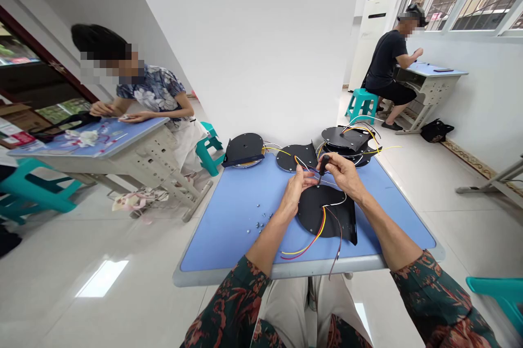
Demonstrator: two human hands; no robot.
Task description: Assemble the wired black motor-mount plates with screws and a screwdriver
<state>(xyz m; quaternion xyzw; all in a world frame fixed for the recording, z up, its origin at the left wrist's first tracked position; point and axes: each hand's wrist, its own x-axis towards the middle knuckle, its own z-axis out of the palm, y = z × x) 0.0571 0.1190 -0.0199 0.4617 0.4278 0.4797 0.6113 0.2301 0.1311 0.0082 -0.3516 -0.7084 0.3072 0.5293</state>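
Note:
A black round plate (322, 212) with red, yellow and white wires lies on the blue table (229, 233) in front of me. My right hand (345, 171) is closed around a black-handled screwdriver (323, 164), its tip pointing down at the plate's far edge. My left hand (296, 187) is pinched just left of the tip, on something too small to make out. Small screws (257, 220) lie scattered to the left of my left forearm.
More black plates (244, 148) (296, 156) and a wired stack (349, 141) line the table's far edge. One person sits at a desk (102, 144) on the left, another at a desk (433, 73) by the window. Teal stools (362, 103) stand about.

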